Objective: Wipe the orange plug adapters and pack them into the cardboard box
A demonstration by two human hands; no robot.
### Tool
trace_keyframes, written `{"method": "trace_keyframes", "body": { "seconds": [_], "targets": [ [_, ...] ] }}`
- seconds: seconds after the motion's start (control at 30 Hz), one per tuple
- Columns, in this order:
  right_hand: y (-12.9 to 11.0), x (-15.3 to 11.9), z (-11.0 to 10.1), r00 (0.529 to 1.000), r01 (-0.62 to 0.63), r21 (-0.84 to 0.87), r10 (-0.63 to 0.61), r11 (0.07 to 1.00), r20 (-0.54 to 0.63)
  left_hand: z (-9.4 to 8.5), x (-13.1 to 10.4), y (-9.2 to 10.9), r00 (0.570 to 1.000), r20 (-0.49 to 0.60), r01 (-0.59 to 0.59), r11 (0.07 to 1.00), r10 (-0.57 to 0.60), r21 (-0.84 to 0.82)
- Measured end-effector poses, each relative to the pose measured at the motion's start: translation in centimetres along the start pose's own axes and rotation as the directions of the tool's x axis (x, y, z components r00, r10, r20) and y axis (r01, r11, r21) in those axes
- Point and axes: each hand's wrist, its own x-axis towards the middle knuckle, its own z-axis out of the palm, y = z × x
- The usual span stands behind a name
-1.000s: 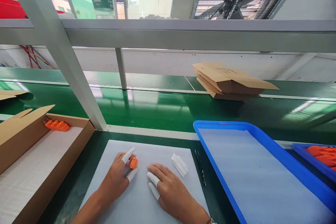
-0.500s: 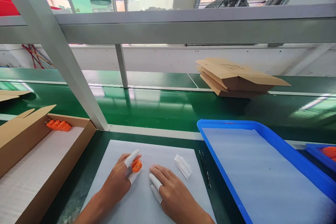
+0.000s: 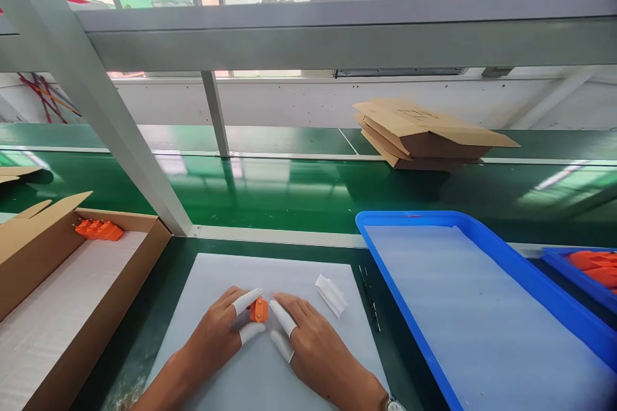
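Observation:
My left hand (image 3: 225,322) grips a small orange plastic part (image 3: 259,310) between thumb and forefinger, both covered by white finger cots. A small dark hole shows on the part's near face. Just to its right, my right hand (image 3: 315,343) rests low over the white sheet (image 3: 289,266). Its cot-covered thumb and forefinger are a little apart, close to the orange part, with nothing visible between them. Beyond the right hand lies a folded white wipe (image 3: 331,296) on the sheet. A thin dark tweezer-like tool (image 3: 369,302) lies along the sheet's right edge.
At left, an open cardboard box (image 3: 139,263) holds several orange parts (image 3: 99,230). A blue tray (image 3: 409,327) stands at right, with another blue tray (image 3: 554,260) of orange pieces beyond. Flattened cartons (image 3: 424,131) lie behind the green belt (image 3: 289,196). A metal post (image 3: 120,135) slants up at left.
The orange part has turned in my left hand and now faces me more squarely. My hands have come closer together. The whole view has shifted slightly.

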Motion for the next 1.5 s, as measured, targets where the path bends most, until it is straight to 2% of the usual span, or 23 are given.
{"method": "trace_keyframes", "body": {
  "seconds": [0.17,0.33,0.5,0.63,0.77,0.9,0.97,1.07,1.23,1.37,1.5],
  "targets": [
    [-0.1,0.4,-0.9,0.999,-0.031,0.127,0.033,0.991,-0.013,-0.9,0.4,1.1,0.993,0.110,0.053,0.993,-0.042,-0.102],
    [-0.2,0.6,-1.3,0.998,-0.041,0.146,0.049,0.988,-0.050,-2.0,0.3,1.8,0.966,0.231,0.165,0.965,-0.116,-0.204],
    [-0.5,0.8,-1.3,0.994,-0.029,0.183,0.047,0.983,-0.094,-2.2,0.2,1.5,0.952,0.243,0.247,0.933,-0.185,-0.260],
    [-0.8,1.0,-1.3,0.994,-0.072,0.277,0.092,0.958,-0.062,-2.3,0.7,1.9,0.938,0.253,0.300,0.919,-0.236,-0.255],
    [-0.7,1.0,-1.3,0.993,-0.089,0.300,0.109,0.950,-0.050,-2.5,1.0,2.3,0.929,0.271,0.320,0.914,-0.251,-0.251],
    [-0.3,0.9,-1.8,0.991,-0.099,0.332,0.125,0.938,-0.056,-2.6,0.6,1.9,0.928,0.266,0.321,0.922,-0.261,-0.216],
    [-0.1,0.8,-1.9,0.986,-0.120,0.341,0.152,0.932,-0.067,-2.5,0.2,1.5,0.932,0.246,0.314,0.931,-0.265,-0.187],
    [0.3,0.6,-1.5,0.984,-0.102,0.250,0.135,0.963,-0.119,-1.8,-0.2,0.9,0.947,0.211,0.271,0.955,-0.243,-0.120],
    [0.5,0.3,-0.4,0.984,-0.011,0.106,0.029,0.994,-0.175,0.1,-0.2,1.0,0.996,0.055,0.071,0.997,-0.070,-0.021],
    [0.2,0.3,-0.4,0.992,-0.019,0.074,0.028,0.997,-0.122,0.8,0.0,1.4,0.999,-0.008,-0.046,0.999,0.046,0.024],
    [0.0,0.5,-0.4,0.998,-0.009,0.040,0.011,0.999,-0.059,0.8,0.1,1.2,0.996,-0.053,-0.066,0.997,0.068,0.026]
  ]
}}
